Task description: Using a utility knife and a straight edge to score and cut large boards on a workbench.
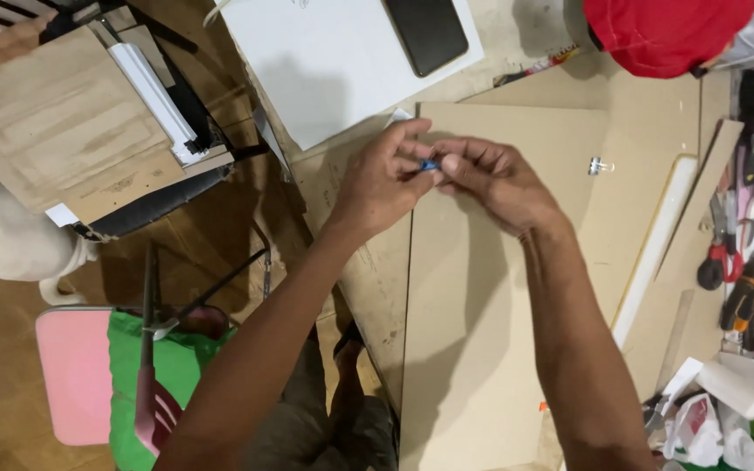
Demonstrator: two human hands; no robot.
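Left hand (383, 179) and right hand (495, 179) together above the far edge of the brown board (482, 349), fingertips pinching one small blue object (429, 165) between them. Silver binder clip (599, 166) lying near the board's far right corner. White sheet (325, 61) with black phone (425, 33) beyond the far edge.

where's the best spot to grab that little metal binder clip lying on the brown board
Take the binder clip by its wire handles, pinching from above with thumb and forefinger. It lies alone on the bare board, to the right of both hands, so nothing blocks a straight-down reach. Its exact pose is too small to tell.
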